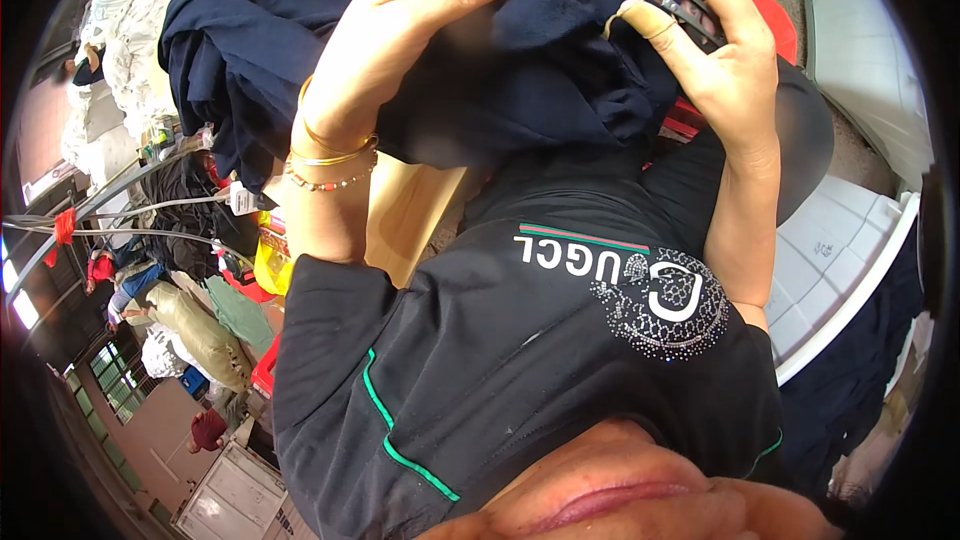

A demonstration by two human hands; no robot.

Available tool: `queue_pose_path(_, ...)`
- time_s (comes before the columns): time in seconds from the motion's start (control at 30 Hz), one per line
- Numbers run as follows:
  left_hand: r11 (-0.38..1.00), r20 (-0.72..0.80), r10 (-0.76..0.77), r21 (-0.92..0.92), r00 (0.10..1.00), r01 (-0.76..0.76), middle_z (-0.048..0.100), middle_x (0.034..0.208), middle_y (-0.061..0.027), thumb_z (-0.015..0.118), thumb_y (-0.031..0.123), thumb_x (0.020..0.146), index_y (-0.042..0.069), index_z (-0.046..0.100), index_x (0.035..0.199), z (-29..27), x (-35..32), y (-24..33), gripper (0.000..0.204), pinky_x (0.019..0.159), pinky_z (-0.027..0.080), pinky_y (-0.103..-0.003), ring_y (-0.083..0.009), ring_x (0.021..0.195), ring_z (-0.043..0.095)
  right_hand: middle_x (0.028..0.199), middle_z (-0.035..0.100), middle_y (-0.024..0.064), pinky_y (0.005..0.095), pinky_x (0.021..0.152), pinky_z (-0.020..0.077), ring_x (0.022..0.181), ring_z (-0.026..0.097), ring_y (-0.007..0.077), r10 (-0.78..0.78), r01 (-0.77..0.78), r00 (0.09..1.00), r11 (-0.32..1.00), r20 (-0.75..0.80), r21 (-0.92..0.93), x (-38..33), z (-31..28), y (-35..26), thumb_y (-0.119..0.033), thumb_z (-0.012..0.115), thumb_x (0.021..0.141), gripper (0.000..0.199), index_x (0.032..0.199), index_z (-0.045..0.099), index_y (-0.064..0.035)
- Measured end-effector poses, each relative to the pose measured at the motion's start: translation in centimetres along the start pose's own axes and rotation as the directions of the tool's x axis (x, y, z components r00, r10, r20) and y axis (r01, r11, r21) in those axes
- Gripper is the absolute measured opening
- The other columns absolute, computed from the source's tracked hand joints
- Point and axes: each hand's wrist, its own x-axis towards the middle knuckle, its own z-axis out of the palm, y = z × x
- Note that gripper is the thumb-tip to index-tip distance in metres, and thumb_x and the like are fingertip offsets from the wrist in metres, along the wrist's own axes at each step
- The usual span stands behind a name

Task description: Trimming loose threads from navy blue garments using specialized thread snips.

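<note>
A dark navy garment [450, 90] lies in folds across my lap and fills the upper middle of the head view. My left hand [400, 30], with bracelets at the wrist, pinches its cloth between thumb and fingers near the top edge. A small white speck shows on a seam there. In my right hand [730, 60] is a pair of thread snips [685, 10], gripped in the fingers with the pointed blades toward the cloth. Yellowish tape wraps the right thumb, one end hanging loose. The blade tips are close to the garment; contact cannot be told.
On the right stands a white plastic bin [840, 255], with dark cloth beside it. Something red [770, 25] shows behind my right hand. A pale wooden board [405, 215] is under my left forearm. Metal rails [150, 208], cloth bundles [135, 40] and several people are farther left.
</note>
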Motion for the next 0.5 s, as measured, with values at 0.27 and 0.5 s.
queue_pose_path(0.27,1.000,0.001,-0.005,-0.008,1.000,0.005,0.074,0.120,-0.0086,0.062,0.006,0.100,-0.001,0.067,0.129,0.2,0.1,-0.1,0.031,0.105,0.047,-0.027,-0.0149,0.113,0.068,0.091,0.065,0.0066,0.0273,0.073,0.0480,0.080,0.059,0.0162,-0.175,0.171,0.980,0.984,0.091,0.055,0.5,1.5,0.7,-0.001,0.082,0.083,0.037,0.119,0.072,0.0020)
queue_pose_path(0.5,0.996,0.167,-0.051,-0.057,0.985,0.062,0.072,0.121,-0.0087,0.062,0.004,0.099,-0.002,0.066,0.129,2.1,0.4,1.7,0.031,0.106,0.047,-0.027,-0.0150,0.113,0.068,0.086,0.067,0.0069,0.0270,0.071,0.0492,0.076,0.061,0.0163,-0.161,0.151,0.980,0.984,0.118,0.092,0.5,1.1,1.4,0.000,0.080,0.085,0.028,0.113,0.075,0.0028)
